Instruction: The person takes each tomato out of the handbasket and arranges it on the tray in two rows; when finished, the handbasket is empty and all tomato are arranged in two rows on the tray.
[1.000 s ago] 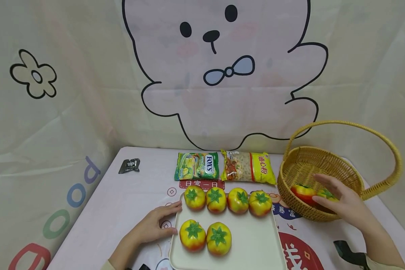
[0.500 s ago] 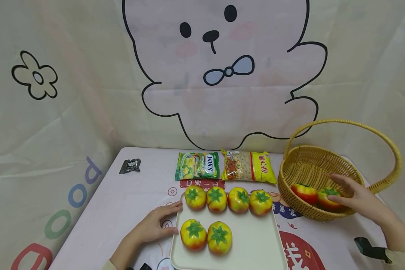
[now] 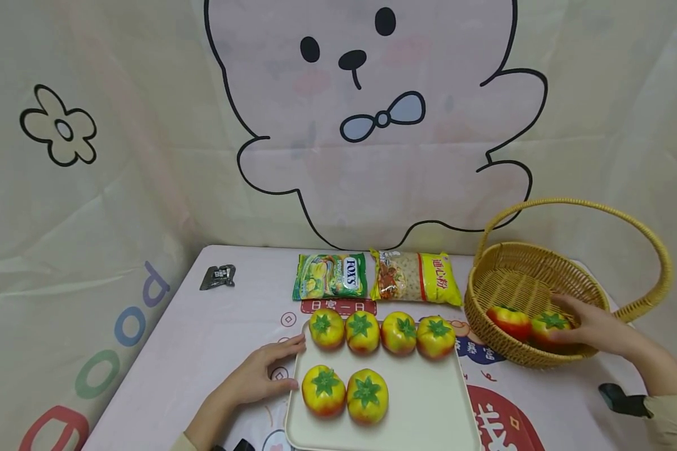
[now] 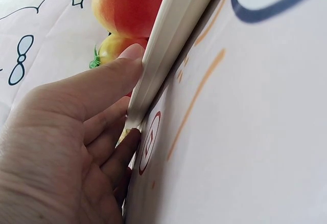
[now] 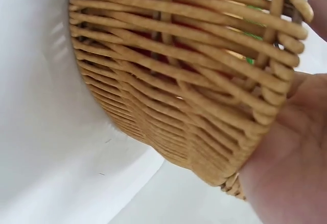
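My left hand [image 3: 259, 371] rests against the left side of a cream tray [image 3: 423, 407]. In the left wrist view the thumb [image 4: 115, 73] lies along the tray's rim, with the other fingers at its side. Several yellow-red toy tomatoes with green leafy tops stand on the tray: a full back row, including a tomato [image 3: 326, 329], and two in front, one being a tomato [image 3: 367, 398]. At right, my right hand [image 3: 592, 326] reaches into a wicker basket [image 3: 519, 260] and grips the right-hand tomato [image 3: 544, 324]. Another tomato [image 3: 510, 322] lies beside it.
A green candy bag [image 3: 330, 277] and a yellow pasta bag [image 3: 416, 277] lie behind the tray. A small black packet [image 3: 218, 277] sits at the table's far left. The basket's tall handle [image 3: 570, 202] arches over it, and its woven wall [image 5: 173, 70] stands before my right palm.
My right hand has shifted right within the basket, then lowered and closed its thumb and fingers on the right-hand tomato. The left hand and tray hold still.
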The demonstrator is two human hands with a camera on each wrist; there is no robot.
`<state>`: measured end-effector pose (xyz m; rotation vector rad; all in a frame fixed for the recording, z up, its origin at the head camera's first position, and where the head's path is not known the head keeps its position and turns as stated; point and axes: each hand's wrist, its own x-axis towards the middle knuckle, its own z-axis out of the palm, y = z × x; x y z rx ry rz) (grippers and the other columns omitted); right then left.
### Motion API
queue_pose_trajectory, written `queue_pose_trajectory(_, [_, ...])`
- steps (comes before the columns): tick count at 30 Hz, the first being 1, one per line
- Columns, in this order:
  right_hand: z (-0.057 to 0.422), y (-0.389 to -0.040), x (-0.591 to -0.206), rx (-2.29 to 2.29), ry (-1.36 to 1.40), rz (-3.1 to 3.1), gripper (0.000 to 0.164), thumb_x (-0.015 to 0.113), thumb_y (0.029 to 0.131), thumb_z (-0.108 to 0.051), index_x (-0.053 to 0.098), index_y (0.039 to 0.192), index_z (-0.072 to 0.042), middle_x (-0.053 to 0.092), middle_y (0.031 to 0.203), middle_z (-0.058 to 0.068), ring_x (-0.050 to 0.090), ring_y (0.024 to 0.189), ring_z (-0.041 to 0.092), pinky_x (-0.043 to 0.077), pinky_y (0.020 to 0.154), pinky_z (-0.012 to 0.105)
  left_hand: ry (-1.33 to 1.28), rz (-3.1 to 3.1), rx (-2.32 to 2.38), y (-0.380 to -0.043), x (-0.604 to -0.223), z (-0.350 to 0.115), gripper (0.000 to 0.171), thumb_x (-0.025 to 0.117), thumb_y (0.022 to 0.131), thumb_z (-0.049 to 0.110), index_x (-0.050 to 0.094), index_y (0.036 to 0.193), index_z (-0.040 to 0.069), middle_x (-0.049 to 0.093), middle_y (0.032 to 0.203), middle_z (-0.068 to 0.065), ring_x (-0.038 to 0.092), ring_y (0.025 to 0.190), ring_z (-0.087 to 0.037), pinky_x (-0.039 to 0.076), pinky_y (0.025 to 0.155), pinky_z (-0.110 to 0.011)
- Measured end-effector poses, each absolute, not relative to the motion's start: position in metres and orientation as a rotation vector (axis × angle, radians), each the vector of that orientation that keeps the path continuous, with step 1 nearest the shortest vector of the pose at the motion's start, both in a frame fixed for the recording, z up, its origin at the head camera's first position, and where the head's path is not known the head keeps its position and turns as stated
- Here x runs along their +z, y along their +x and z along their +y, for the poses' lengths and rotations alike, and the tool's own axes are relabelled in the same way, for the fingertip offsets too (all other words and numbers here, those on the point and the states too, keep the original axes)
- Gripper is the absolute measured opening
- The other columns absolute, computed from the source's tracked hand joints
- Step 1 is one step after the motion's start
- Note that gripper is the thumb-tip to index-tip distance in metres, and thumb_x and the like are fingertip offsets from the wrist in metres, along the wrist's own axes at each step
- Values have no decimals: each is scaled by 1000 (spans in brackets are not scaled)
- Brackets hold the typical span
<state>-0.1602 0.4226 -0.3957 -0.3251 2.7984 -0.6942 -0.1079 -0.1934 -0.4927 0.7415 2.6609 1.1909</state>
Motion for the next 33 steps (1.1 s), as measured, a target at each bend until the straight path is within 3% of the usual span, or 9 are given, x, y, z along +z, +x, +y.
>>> queue_pose_trajectory(5, [422,-165,-393,-567,-329,2769,83,73,80,-27,30,133,21,40,125,46,46,106,54,44,82,66,718,2648,1191,-107,-493,-193,65,72,77,48,54,135,26,43,146,13,40,137,-22,32,111,-54])
queue_pose_trajectory(11, [421,-168,-390,-477,-311,2759,83,75,78,-28,32,130,22,44,119,43,48,101,51,44,81,65,732,2659,1181,-108,-494,-193,64,72,77,47,54,135,26,43,146,14,41,136,-21,32,111,-53])
queue_pose_trajectory(20, [418,-172,-393,-412,-301,2804,78,78,74,-31,42,123,18,57,101,28,54,88,37,49,72,49,748,2674,1179,-108,-493,-193,64,73,77,47,54,135,25,43,146,14,41,136,-21,33,111,-52])
queue_pose_trajectory(33, [419,-167,-402,-494,-304,3014,84,82,69,-29,40,124,19,47,109,39,50,89,43,51,66,48,752,2667,1181,-109,-493,-193,64,72,77,47,54,135,25,44,146,11,41,136,-21,33,110,-53])
